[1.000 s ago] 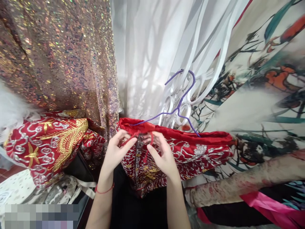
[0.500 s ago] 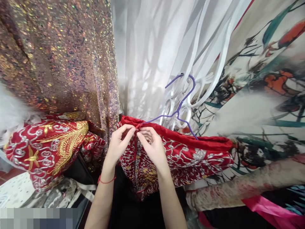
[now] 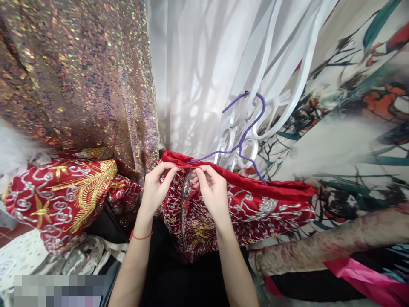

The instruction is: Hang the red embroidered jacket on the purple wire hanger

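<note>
A red garment [image 3: 255,204] with silver and gold embroidery hangs folded over a purple wire hanger [image 3: 243,136]. My left hand [image 3: 156,189] pinches the garment's red top edge near its left end, fingers closed on the cloth. My right hand [image 3: 212,192] is beside it, fingers curled and pinching a thin red string [image 3: 189,198] at the waistband. A red thread bracelet circles my left wrist. The two hands almost touch over the garment's opening.
A sequined rose-gold fabric [image 3: 79,72] hangs at the left, a white sheer garment [image 3: 204,64] with white hangers behind. A printed floral robe [image 3: 351,119] hangs at the right. Another red embroidered piece [image 3: 60,192] lies at the left, a pink satin cloth [image 3: 364,279] bottom right.
Both hands moved up to the red top edge half a second ago, then shifted slightly; the right hand now sits a little lower and right, still working the red string.
</note>
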Demonstrator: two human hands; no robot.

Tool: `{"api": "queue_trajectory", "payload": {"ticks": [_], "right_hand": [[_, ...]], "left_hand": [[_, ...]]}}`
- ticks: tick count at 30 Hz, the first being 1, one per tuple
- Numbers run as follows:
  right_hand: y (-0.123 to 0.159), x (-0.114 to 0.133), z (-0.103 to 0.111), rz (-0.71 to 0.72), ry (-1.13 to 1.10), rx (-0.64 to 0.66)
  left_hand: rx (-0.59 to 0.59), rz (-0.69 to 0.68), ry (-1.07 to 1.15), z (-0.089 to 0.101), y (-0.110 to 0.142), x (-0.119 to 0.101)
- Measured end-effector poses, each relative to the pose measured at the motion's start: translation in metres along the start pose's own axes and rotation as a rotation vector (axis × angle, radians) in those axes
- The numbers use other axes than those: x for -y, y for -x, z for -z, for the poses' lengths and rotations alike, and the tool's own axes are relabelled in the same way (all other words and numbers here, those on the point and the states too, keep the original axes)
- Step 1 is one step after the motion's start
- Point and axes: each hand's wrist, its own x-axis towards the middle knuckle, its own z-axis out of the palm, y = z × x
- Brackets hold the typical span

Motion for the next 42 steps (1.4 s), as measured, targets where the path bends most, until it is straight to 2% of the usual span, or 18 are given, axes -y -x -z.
{"api": "queue_trajectory", "payload": {"ticks": [3,6,8,10,11,13,15,17,20,22,27,28,30,32,33,35,39,42], "right_hand": [[-0.003,0.0,0.007,0.032,0.15,-0.018],[-0.005,0.005,0.018,0.058,0.418,-0.037],[-0.008,0.01,0.03,0.053,0.522,0.071],[-0.011,0.015,0.042,0.065,0.52,0.252],[-0.013,0.017,0.048,0.075,0.476,0.342],[-0.015,0.019,0.057,0.072,0.305,0.464],[-0.015,0.019,0.06,0.024,0.072,0.507],[-0.015,0.017,0.058,-0.059,-0.128,0.501],[-0.013,0.014,0.053,-0.163,-0.29,0.577],[-0.012,0.012,0.053,-0.205,-0.299,0.641],[-0.01,0.011,0.07,-0.096,0.107,0.435],[-0.011,0.011,0.073,-0.075,0.182,0.47],[-0.012,0.011,0.077,-0.08,0.179,0.663],[-0.012,0.012,0.075,-0.102,0.02,0.82],[-0.012,0.012,0.072,-0.105,-0.067,0.837],[-0.01,0.011,0.063,-0.079,-0.153,0.736],[-0.011,0.007,0.046,0.113,-0.017,0.374],[-0.016,0.003,0.041,0.323,0.129,0.308]], "left_hand": [[0.015,0.061,0.137,-0.003,-0.003,0.003],[0.091,-0.036,0.226,0.008,-0.005,0.0],[0.234,-0.151,0.095,0.019,-0.005,-0.005],[0.242,-0.192,-0.182,0.025,-0.004,-0.012],[0.155,-0.183,-0.299,0.025,-0.003,-0.015],[-0.144,-0.163,-0.364,0.015,-0.002,-0.021],[-0.4,-0.152,-0.203,0.0,-0.001,-0.023],[-0.493,-0.103,0.056,-0.016,0.001,-0.023],[-0.324,0.012,0.384,-0.026,0.006,-0.019],[-0.204,0.054,0.462,-0.023,0.011,-0.018],[0.022,0.087,0.428,-0.008,0.011,-0.017],[0.037,0.083,0.411,-0.007,0.009,-0.017],[0.019,0.063,0.369,-0.006,0.004,-0.015],[-0.019,0.036,0.326,-0.006,0.0,-0.012],[-0.025,0.02,0.306,-0.004,-0.001,-0.012],[0.009,-0.015,0.261,0.001,-0.001,-0.012],[0.202,-0.024,0.113,0.012,0.002,-0.02],[0.302,-0.02,0.007,0.011,0.003,-0.026]]}}
